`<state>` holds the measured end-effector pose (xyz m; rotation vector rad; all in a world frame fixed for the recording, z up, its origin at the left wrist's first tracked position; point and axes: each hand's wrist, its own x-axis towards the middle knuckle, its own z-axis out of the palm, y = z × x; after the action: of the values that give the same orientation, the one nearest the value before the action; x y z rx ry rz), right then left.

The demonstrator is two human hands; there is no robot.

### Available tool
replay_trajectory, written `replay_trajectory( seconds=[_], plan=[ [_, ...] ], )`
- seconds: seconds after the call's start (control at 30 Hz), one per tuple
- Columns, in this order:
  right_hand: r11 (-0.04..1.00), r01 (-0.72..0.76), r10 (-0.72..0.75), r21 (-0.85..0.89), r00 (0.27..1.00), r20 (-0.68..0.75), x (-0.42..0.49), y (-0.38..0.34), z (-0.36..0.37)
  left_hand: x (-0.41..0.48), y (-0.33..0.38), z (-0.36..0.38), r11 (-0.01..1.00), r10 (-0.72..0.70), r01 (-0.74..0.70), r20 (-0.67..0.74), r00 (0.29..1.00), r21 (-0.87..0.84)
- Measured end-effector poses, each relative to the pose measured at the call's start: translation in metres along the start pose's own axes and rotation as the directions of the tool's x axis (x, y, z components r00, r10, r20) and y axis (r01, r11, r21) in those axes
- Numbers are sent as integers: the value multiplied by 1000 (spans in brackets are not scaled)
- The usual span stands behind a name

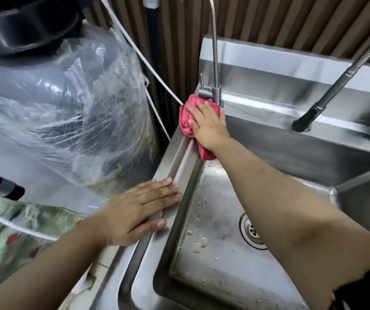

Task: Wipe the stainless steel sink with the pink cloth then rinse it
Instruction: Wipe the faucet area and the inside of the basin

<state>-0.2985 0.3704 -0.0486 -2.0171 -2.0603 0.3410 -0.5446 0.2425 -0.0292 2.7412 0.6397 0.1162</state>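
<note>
clear plastic bag [79, 113] bulging at left, white tube [157, 77] slanting beside it, ribbed brown wall panel [269, 16] behind, floral fabric [23, 231] with red dots lower left, black handle [0, 186] with grey band

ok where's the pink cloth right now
Head view: the pink cloth sits on the far left corner of the sink, pressed under the right hand, beside the slim tap.

The cloth [185, 121] is bright pink, the sink [175, 162] silver-grey. Brown stripes line the wall [280, 25]; red spots dot the green fabric [7, 233].
</note>
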Motion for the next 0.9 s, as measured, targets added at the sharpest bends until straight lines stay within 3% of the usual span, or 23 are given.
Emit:
replay_trajectory(
  seconds=[0.2, 0.43, 0.63, 0.77, 0.9],
  plan=[
    [998, 45, -44, 35, 998, -39, -59, -17, 12, 27, -23, -4, 999, 29, -30, -8, 1000, -38],
    [994, -106, 105, -20, 994, -32, 5, -2, 3, 56, -43, -1, 997, 13, -14, -11, 1000, -73],
    [997, -69, 70, 14, 996, -50, 4, 3, 0, 79, -47, 5, 997, -41, 37, -53, 998, -69],
    [986, -22, 50, 165, 985, -168, -15, 26, -9, 92, -49, 3, 994, -61, 49, -119, 991, -101],
    [894, -121, 259, 431, 925, -279, -31, 49, -21, 108, -51, -1, 981, -110, 75, -191, 975, -181]
  ],
)
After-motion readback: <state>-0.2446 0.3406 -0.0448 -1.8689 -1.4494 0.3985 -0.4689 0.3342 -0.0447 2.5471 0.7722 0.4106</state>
